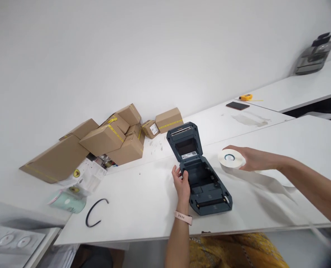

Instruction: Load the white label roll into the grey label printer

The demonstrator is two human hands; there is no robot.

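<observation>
A dark blue-grey label printer (207, 186) lies on the white table with its lid (184, 140) tipped up, so its hollow inside shows. Along the printer's left side is my left hand (181, 186), thumb at the rim and fingers curled against the outer wall, gripping it. My right hand (250, 158) is closed around a roll of white labels (229, 158) to the right of the printer, raised off the tabletop. From the roll a loose strip of labels (263, 182) trails down to the right, below my forearm.
Several cardboard boxes (106, 138) are stacked against the wall at left. Nearer lie a black curved band (90, 213) and a mint-green packet (69, 201). A phone (238, 105) and yellow tape measure (246, 97) sit at the back, with a grey bottle-like container (313, 57) far right.
</observation>
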